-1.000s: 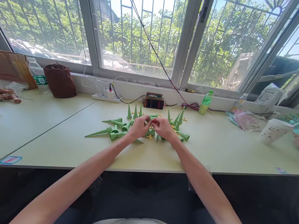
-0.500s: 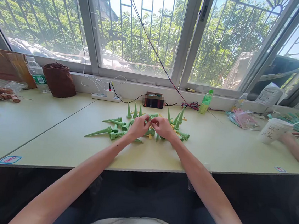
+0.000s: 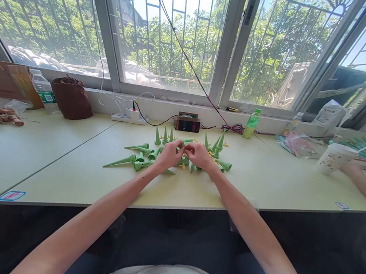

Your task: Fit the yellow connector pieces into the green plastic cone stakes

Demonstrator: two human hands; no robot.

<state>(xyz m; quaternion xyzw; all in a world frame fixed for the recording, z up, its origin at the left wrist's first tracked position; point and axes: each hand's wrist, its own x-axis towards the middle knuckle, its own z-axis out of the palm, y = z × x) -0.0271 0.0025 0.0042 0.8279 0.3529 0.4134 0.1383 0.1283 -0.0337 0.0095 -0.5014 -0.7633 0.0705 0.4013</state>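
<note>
My left hand (image 3: pixel 170 155) is closed, its fingertips around a green plastic watering spike (image 3: pixel 180 142) that the fingers mostly cover. Meeting it at the fingertips, my right hand (image 3: pixel 200 155) is pinched; whatever lies between its fingers is too small and covered to make out. To the left of my hands lie several green watering spikes (image 3: pixel 120 161), some on their sides. Others stand point up, such as an upright spike (image 3: pixel 165 135) behind my left hand. Small yellow valves (image 3: pixel 183 166) lie below my fingers, and more spikes (image 3: pixel 224 165) rest beside my right hand.
Along the window stand a power strip (image 3: pixel 129 118), a phone (image 3: pixel 188 124), coiled wire (image 3: pixel 236 128) and a green bottle (image 3: pixel 252 123). A brown pouch (image 3: pixel 71 99) is at the left. To the right are a white cup (image 3: pixel 336 159) and another person's hand (image 3: pixel 353 167).
My two hands stay together in the same place with hardly any visible movement. The whole view has shifted very slightly.
</note>
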